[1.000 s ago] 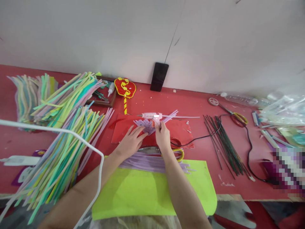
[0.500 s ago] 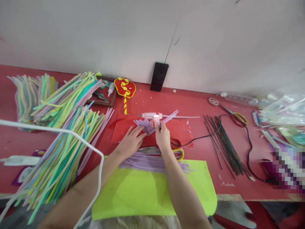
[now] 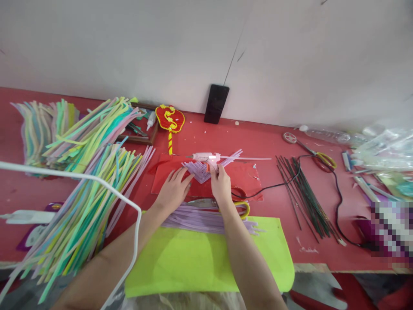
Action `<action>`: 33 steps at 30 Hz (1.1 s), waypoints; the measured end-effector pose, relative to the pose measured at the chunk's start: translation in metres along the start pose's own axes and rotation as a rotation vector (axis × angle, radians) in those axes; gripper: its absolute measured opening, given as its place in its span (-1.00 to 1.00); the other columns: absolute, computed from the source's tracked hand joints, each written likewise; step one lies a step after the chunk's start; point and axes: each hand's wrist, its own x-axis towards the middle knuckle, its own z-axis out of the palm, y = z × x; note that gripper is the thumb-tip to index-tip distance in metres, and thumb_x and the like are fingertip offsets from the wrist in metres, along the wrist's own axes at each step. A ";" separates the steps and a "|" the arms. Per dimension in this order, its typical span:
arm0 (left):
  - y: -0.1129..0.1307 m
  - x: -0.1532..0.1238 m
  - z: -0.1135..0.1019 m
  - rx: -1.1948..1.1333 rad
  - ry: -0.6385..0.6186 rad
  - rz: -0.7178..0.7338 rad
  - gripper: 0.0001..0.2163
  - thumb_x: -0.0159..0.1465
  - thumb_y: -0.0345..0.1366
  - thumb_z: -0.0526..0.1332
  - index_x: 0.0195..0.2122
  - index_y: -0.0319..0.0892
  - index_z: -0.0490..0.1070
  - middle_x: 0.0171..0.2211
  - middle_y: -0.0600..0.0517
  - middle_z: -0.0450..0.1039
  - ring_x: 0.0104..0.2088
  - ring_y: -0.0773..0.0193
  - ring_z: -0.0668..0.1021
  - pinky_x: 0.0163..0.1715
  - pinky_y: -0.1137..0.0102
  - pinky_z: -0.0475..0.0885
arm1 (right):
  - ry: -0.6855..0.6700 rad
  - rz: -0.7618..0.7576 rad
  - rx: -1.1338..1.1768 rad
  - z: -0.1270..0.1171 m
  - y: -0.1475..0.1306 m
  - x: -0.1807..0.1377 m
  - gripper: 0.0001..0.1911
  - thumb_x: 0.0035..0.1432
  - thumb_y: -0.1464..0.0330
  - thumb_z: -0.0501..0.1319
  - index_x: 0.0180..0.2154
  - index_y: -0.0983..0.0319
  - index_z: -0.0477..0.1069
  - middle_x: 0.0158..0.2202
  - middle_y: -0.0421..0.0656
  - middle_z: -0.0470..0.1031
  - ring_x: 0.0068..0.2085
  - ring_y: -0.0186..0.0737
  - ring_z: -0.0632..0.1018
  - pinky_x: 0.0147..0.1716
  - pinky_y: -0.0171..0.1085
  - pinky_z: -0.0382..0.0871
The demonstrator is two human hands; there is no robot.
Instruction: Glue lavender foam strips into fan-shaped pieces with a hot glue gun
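A fan-shaped piece made of lilac pipe cleaners [image 3: 200,169] lies on a red sheet [image 3: 245,176] in the middle of the red table. My left hand [image 3: 172,189] lies flat on the sheet with fingers stretched out, fingertips on the piece's left side. My right hand [image 3: 221,184] is closed round the handle of a pale pink glue gun [image 3: 205,157], whose nozzle points left over the top of the piece. A loose bundle of lilac pipe cleaners [image 3: 200,217] lies under my wrists.
A lime green sheet [image 3: 193,258] covers the near table edge. Heaps of pastel pipe cleaners [image 3: 87,172] fill the left. Dark green stems [image 3: 303,193], a black cord [image 3: 335,202], scissors [image 3: 318,155], a red-and-yellow fan ornament [image 3: 169,120] and a black phone [image 3: 216,103] stand around.
My left hand has drawn its fingers slightly together and shifted a little on the lilac piece. The right hand and glue gun have hardly moved.
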 end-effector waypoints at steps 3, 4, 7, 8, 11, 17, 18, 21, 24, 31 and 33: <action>0.000 0.000 -0.002 0.023 -0.006 -0.007 -0.63 0.30 -0.39 0.01 0.13 -0.13 0.29 0.18 -0.15 0.23 0.18 0.06 0.31 0.18 0.08 0.22 | 0.001 -0.008 0.003 0.000 0.000 0.000 -0.61 0.27 0.19 -0.04 -0.05 0.27 0.37 -0.27 -0.01 0.54 -0.24 -0.13 0.52 -0.28 -0.27 0.30; 0.001 0.000 -0.002 0.031 -0.009 -0.007 -0.63 0.30 -0.38 0.00 0.13 -0.13 0.29 0.18 -0.15 0.23 0.18 0.06 0.31 0.18 0.08 0.21 | -0.001 -0.009 0.001 0.000 0.000 0.000 -0.61 0.27 0.19 -0.04 -0.05 0.27 0.37 -0.28 -0.02 0.54 -0.25 -0.13 0.52 -0.28 -0.28 0.30; 0.002 0.000 -0.004 0.034 -0.011 -0.006 -0.64 0.31 -0.38 -0.01 0.12 -0.14 0.30 0.17 -0.15 0.24 0.18 0.06 0.31 0.19 0.07 0.20 | -0.012 -0.007 -0.002 -0.001 0.000 -0.001 -0.61 0.27 0.17 -0.04 -0.06 0.26 0.37 -0.27 -0.02 0.53 -0.26 -0.13 0.52 -0.30 -0.28 0.30; 0.002 0.000 -0.004 0.028 -0.010 -0.007 -0.64 0.31 -0.39 -0.01 0.11 -0.14 0.31 0.17 -0.16 0.25 0.18 0.06 0.31 0.19 0.07 0.20 | -0.014 -0.005 -0.002 -0.001 0.000 -0.001 -0.61 0.27 0.17 -0.04 -0.07 0.26 0.37 -0.26 -0.01 0.53 -0.25 -0.13 0.52 -0.30 -0.28 0.30; 0.002 -0.001 -0.005 0.009 0.004 -0.007 -0.65 0.30 -0.40 0.00 0.09 -0.14 0.33 0.15 -0.17 0.26 0.17 0.05 0.32 0.18 0.06 0.22 | -0.009 -0.007 0.000 -0.001 0.000 -0.001 -0.61 0.27 0.18 -0.05 -0.07 0.27 0.37 -0.25 0.00 0.53 -0.24 -0.12 0.52 -0.29 -0.27 0.31; 0.002 -0.001 -0.005 0.013 0.023 -0.021 -0.66 0.29 -0.40 0.03 0.07 -0.12 0.36 0.11 -0.17 0.28 0.11 0.04 0.36 0.10 0.07 0.31 | 0.060 -0.034 0.042 -0.003 -0.001 -0.002 -0.60 0.25 0.18 -0.03 -0.01 0.27 0.31 -0.19 0.03 0.54 -0.19 -0.10 0.54 -0.25 -0.23 0.35; 0.001 -0.002 -0.005 0.014 0.018 -0.024 -0.66 0.29 -0.40 0.03 0.08 -0.12 0.36 0.11 -0.17 0.28 0.10 0.04 0.37 0.09 0.08 0.32 | 0.077 -0.032 0.046 -0.005 -0.001 -0.002 -0.59 0.25 0.17 -0.04 0.01 0.27 0.29 -0.16 0.04 0.53 -0.17 -0.08 0.54 -0.24 -0.22 0.35; 0.001 -0.002 -0.005 0.028 -0.008 -0.031 -0.65 0.30 -0.40 0.03 0.09 -0.14 0.34 0.12 -0.17 0.27 0.09 0.04 0.38 0.07 0.11 0.34 | 0.099 -0.010 0.032 -0.010 -0.001 -0.003 -0.52 0.21 0.09 0.01 0.04 0.25 0.24 -0.09 0.06 0.51 -0.14 -0.06 0.54 -0.22 -0.19 0.37; 0.001 -0.001 -0.006 0.053 -0.028 -0.031 -0.65 0.30 -0.39 0.01 0.10 -0.14 0.33 0.12 -0.17 0.27 0.08 0.05 0.39 0.06 0.13 0.34 | 0.082 0.020 -0.038 -0.014 0.000 -0.003 -0.39 0.08 0.05 0.17 0.07 0.25 0.21 -0.02 0.08 0.48 -0.10 -0.01 0.53 -0.20 -0.16 0.38; 0.002 -0.001 -0.007 0.068 -0.030 -0.026 -0.66 0.31 -0.38 0.01 0.09 -0.16 0.34 0.11 -0.18 0.29 0.08 0.04 0.40 0.08 0.13 0.32 | 0.030 0.022 -0.123 -0.016 -0.001 -0.005 -0.42 0.04 0.15 0.22 0.08 0.19 0.22 0.02 0.01 0.46 -0.04 0.00 0.51 -0.17 -0.16 0.37; 0.002 -0.002 -0.007 0.065 -0.022 -0.029 -0.66 0.31 -0.37 0.01 0.09 -0.15 0.34 0.11 -0.17 0.29 0.09 0.04 0.40 0.07 0.13 0.33 | 0.035 0.020 -0.128 -0.017 -0.003 -0.006 -0.41 0.04 0.11 0.22 0.08 0.19 0.22 0.02 0.01 0.46 -0.05 -0.01 0.51 -0.17 -0.16 0.37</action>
